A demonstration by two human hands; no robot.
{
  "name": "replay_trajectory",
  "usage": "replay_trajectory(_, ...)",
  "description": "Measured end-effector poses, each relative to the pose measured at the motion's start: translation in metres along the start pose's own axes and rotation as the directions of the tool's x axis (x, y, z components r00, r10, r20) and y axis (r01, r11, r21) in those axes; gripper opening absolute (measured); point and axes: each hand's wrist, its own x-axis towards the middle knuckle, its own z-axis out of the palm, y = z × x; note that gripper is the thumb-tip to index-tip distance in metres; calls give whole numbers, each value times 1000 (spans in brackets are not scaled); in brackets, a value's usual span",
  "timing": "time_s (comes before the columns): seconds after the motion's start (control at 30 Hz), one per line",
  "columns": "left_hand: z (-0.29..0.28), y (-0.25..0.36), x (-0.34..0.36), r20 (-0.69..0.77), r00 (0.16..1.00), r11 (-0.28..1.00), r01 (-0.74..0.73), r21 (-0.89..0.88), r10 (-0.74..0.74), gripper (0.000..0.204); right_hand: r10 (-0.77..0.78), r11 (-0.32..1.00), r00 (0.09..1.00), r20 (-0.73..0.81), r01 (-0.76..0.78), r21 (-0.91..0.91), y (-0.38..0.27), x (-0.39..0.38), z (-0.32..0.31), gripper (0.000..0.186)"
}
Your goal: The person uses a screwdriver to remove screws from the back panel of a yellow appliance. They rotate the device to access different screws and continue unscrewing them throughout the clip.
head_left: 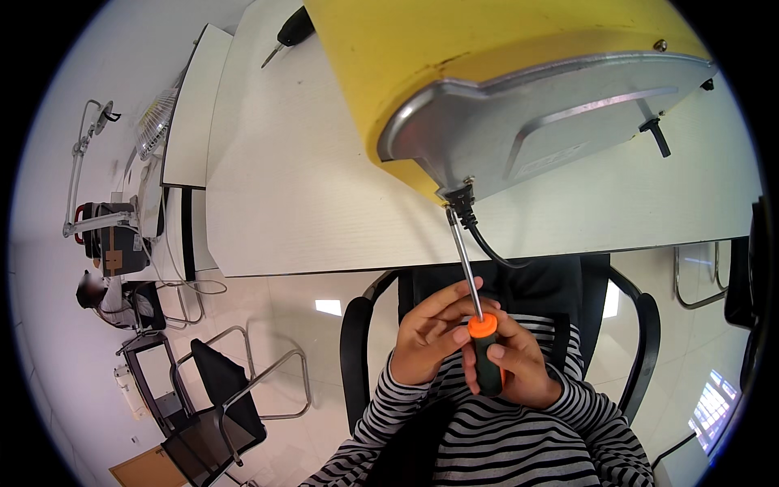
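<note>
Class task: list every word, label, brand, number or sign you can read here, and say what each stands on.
No text can be read.
Silver panel of the yellow machine: faint patch of marks, too blurred to read.
Screwdriver: no lettering I can make out.

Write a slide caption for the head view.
Right hand grips a screwdriver, left hand by its shaft; tip beside black plug on yellow machine.

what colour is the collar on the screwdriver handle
The screwdriver's collar is orange, in the head view.
</note>
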Motion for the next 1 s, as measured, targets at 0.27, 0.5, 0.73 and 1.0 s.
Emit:
replay_trajectory(0.27,6,-7,7,143,988,979,-36,-200,66,47,134,989,951,279,-147,27,-4,2,-3,37)
replay_trajectory(0.5,15,-1,10,55,980,876,-194,441,190,49,105,994,993,47,-106,22,5,-2,-5,39)
replay_trajectory(0.73,15,-1,6,-53,986,938,-133,320,158,50,15,999,999,40,-13,-49,8,-1,-8,43)
replay_trajectory(1.0,6,-6,8,90,993,997,-70,-18,71,52,-57,993,997,59,50,105,11,0,-5,43)
